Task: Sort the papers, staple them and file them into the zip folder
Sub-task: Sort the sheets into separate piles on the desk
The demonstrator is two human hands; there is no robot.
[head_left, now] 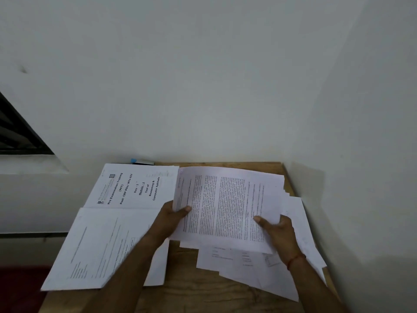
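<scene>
While the left hand (171, 219) and the right hand (278, 231) each pinch a side of the printed page (225, 206) above the loose papers (243, 265), the pile with the title page (133, 186) lies off to the left, nearer the left hand.

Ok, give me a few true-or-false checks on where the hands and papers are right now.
1. The left hand grips the text sheet. True.
2. The title page lies right of that sheet. False: the title page is on its left.
3. Loose papers lie on the table under the held sheet. True.
4. The right hand lies flat on the table. False: it grips the text sheet too.
</scene>
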